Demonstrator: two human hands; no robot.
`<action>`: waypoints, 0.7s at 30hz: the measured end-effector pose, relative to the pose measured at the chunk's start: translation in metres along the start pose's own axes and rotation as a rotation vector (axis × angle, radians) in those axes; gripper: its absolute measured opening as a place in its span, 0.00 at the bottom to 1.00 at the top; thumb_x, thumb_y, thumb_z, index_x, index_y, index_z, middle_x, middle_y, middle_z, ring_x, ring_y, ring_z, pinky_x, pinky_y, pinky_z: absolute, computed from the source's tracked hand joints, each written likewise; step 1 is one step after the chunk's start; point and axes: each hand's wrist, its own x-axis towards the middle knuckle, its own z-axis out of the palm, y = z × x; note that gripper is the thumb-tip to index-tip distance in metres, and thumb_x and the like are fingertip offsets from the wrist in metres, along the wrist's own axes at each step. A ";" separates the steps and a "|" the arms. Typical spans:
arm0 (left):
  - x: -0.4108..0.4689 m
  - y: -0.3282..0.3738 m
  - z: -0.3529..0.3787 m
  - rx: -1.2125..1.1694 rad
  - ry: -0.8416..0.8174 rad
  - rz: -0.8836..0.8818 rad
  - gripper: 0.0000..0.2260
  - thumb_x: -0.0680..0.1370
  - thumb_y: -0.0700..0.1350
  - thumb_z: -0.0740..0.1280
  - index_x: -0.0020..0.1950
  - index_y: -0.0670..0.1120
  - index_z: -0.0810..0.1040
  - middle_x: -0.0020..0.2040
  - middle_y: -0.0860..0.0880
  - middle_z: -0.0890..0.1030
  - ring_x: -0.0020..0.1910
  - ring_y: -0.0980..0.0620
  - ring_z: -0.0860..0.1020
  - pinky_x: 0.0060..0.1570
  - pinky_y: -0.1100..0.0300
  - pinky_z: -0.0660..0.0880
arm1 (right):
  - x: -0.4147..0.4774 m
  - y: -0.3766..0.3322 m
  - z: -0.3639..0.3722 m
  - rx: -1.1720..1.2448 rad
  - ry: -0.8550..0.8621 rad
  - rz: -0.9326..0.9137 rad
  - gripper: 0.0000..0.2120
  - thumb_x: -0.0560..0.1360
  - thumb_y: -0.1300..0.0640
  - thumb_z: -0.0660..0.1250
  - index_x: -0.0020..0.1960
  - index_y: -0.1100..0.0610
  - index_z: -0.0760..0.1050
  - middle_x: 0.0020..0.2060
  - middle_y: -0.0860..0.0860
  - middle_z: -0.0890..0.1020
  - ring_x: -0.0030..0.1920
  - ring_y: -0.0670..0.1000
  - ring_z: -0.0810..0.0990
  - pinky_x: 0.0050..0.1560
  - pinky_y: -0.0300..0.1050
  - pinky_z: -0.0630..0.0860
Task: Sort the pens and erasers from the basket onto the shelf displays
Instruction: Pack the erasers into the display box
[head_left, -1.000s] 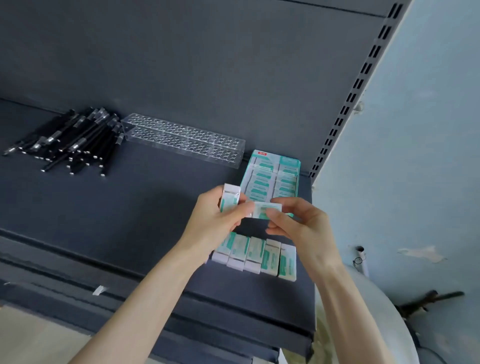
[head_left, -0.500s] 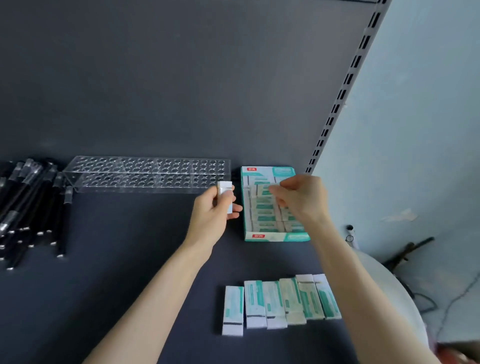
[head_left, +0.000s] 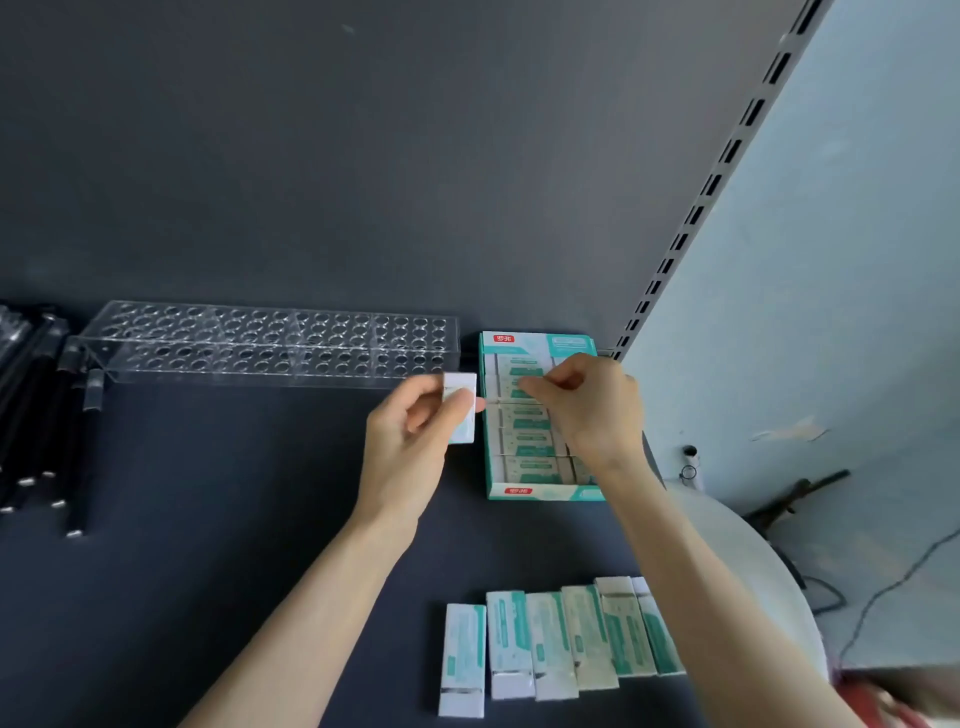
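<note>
Hiding part of the eraser-filled box (head_left: 519, 491) with right hand (head_left: 592, 410), pinching a boxed eraser (head_left: 511, 387); gripping loose eraser (head_left: 462, 432) in fingers (head_left: 421, 395) of left hand (head_left: 405, 447).

Soft, even light, brighter on the pale right wall (head_left: 831, 260); dark shelf (head_left: 208, 519) dim; wide-angle bowing, near-right corner blurred.

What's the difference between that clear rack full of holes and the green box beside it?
The clear pen rack is see-through plastic; the eraser box is teal-and-white card. The rack is long, the box shorter. The rack's holes hold nothing, while the box is packed with erasers. Both sit at the back of the dark shelf.
</note>
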 end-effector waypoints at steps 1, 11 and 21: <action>-0.001 0.000 0.000 -0.003 -0.014 0.004 0.03 0.77 0.37 0.67 0.48 0.40 0.78 0.42 0.50 0.86 0.43 0.61 0.82 0.39 0.73 0.72 | 0.000 0.000 0.000 0.009 0.003 -0.001 0.11 0.72 0.45 0.69 0.46 0.52 0.80 0.43 0.45 0.82 0.38 0.47 0.79 0.33 0.38 0.71; -0.006 0.004 0.002 -0.200 -0.083 0.003 0.07 0.73 0.33 0.69 0.49 0.42 0.78 0.41 0.52 0.83 0.42 0.54 0.82 0.42 0.61 0.78 | -0.048 -0.006 -0.034 0.710 -0.413 0.016 0.07 0.76 0.55 0.66 0.43 0.59 0.78 0.32 0.54 0.83 0.29 0.48 0.79 0.33 0.39 0.77; -0.012 0.002 0.002 -0.067 -0.157 0.102 0.11 0.73 0.34 0.69 0.53 0.43 0.81 0.47 0.49 0.85 0.45 0.57 0.81 0.43 0.67 0.76 | -0.044 0.007 -0.039 0.750 -0.306 -0.083 0.04 0.69 0.65 0.72 0.44 0.60 0.80 0.41 0.50 0.85 0.40 0.48 0.83 0.41 0.35 0.78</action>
